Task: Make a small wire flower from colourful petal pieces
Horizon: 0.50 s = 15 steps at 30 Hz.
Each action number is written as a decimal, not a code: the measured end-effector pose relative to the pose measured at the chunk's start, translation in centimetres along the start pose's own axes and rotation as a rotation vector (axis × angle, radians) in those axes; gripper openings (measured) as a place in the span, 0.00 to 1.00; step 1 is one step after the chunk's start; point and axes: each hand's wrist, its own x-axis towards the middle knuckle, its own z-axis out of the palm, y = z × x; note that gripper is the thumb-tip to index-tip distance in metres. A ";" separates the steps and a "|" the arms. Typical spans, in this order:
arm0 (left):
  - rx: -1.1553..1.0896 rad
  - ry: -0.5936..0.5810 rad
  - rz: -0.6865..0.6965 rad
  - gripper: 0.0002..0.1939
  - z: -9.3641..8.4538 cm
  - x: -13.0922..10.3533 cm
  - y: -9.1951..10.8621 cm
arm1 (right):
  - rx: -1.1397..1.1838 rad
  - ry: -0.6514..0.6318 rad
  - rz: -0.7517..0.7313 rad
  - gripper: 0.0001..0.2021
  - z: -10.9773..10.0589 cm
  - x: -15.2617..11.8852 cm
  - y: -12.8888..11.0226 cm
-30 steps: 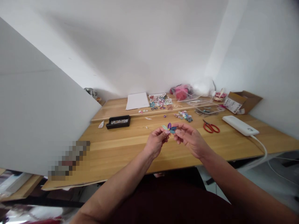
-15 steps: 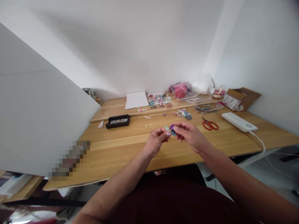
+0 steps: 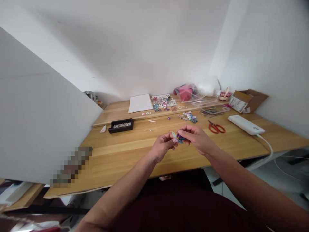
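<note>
Above the wooden table [image 3: 125,161], both hands pinch one small petalled flower ornament [image 3: 177,138] with green, purple and bluish petals and a yellow centre. My left hand [image 3: 162,147] is closed on its left side, thumb and fingertips at a pale petal. On the other side, my right hand [image 3: 196,138] grips the purple part between thumb and fingers. My fingertips partly hide the ornament. Behind the hands lie a small purple piece [image 3: 169,118] and a pile of colourful beads or small pieces [image 3: 189,117]. Red-handled scissors [image 3: 217,127] rest to the right.
A black tray of small beads [image 3: 120,126] and a small white bottle [image 3: 103,129] sit at left. White paper [image 3: 140,103] and a sheet of butterfly-like pieces [image 3: 164,101] lie behind. At right are a clear tray [image 3: 214,111], a cardboard box [image 3: 248,100] and a white cabled device [image 3: 246,125].
The ornament has turned slightly between my fingers, so its yellow centre and bluish petal show more. My right fingers have shifted a little on the purple part. The view has moved slightly.
</note>
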 end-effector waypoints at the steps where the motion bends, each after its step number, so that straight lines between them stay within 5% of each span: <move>1: 0.005 -0.013 -0.008 0.14 0.0 0.0 0.0 | -0.006 -0.007 -0.006 0.16 0.0 0.1 -0.1; 15: 0.003 -0.014 -0.001 0.16 -0.2 0.1 0.4 | 0.020 -0.019 -0.018 0.15 -0.2 0.1 -0.8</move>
